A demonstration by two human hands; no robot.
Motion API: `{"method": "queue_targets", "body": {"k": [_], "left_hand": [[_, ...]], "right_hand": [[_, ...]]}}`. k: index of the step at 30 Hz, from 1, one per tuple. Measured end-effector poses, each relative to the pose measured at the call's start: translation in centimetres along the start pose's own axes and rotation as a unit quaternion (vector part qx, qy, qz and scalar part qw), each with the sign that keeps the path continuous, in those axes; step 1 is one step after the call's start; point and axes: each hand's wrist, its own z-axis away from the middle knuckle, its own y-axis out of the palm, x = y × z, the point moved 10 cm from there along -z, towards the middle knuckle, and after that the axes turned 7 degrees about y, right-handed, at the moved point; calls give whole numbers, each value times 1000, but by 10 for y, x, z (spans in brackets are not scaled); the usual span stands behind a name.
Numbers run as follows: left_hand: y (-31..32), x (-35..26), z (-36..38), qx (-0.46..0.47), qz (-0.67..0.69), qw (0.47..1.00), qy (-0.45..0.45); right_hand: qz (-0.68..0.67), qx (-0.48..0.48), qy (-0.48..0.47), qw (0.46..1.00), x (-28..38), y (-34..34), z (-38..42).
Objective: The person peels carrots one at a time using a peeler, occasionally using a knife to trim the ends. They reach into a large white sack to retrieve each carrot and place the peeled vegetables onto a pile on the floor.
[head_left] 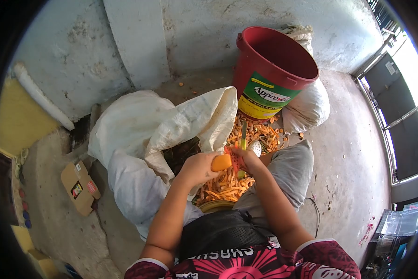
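My left hand (198, 168) is closed around a thick, peeled-looking carrot (221, 162), its blunt end toward the right. Close beside it, my right hand (248, 159) is wrapped around a red-orange peeler (236, 161), which sits against or right next to the carrot; exact contact is hard to make out. A greenish-yellow stick-like piece (244, 135) shows just beyond my right fingers. Below both hands lies a heap of orange carrot peelings (225, 186) between my legs, spreading toward the bucket.
A red bucket (246, 60) with a margarine label stands ahead, a filled white sack (313, 109) behind it. An open white sack (190, 116) with dark contents is at left. Flattened cardboard (80, 187) lies on the floor. A yellowish basin rim (217, 205) shows near my lap.
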Motion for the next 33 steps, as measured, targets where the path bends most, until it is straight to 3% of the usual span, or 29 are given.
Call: {"method": "queue_targets", "body": {"k": [3,6,10,12,13,15,17,18,20,23,26,28,30,32,33], "left_hand": [[17,25,1,35,-122,991,-48],[31,29,2,72,-92,992,-50],[29,26,-1,-19,32,999,-7],[13,29,3,-96,86,992,-11],[11,37,6,-98,76,992,-39],[3,55,17,-100,57,989,-95],[17,76,26,-26,-5,992,-124],[25,87,32,10,-36,989,-140],[37,97,41,39,-44,987,-151],[45,100,42,50,-44,985,-156],[51,116,41,46,-39,984,-170],[66,137,38,53,-30,981,-183],[86,159,38,69,-18,978,-198],[102,171,41,98,-26,972,-212],[110,174,44,115,-28,969,-218]], "right_hand": [[-54,77,41,995,9,30,32],[2,151,50,987,-7,46,32],[133,64,35,988,11,34,35],[302,32,68,950,47,29,59],[375,21,-26,926,75,22,62],[441,-39,-125,888,141,3,81],[415,-183,-190,870,214,-25,113],[360,-216,-300,857,249,-65,106],[404,-263,-488,727,306,-42,154],[366,-320,-527,696,319,-46,149],[318,-161,-336,872,270,-11,92],[345,-83,-376,856,235,-6,56],[416,-82,-147,894,176,-14,18],[501,-64,-211,837,142,-33,-17],[625,-103,-208,745,146,-16,-2]]}}
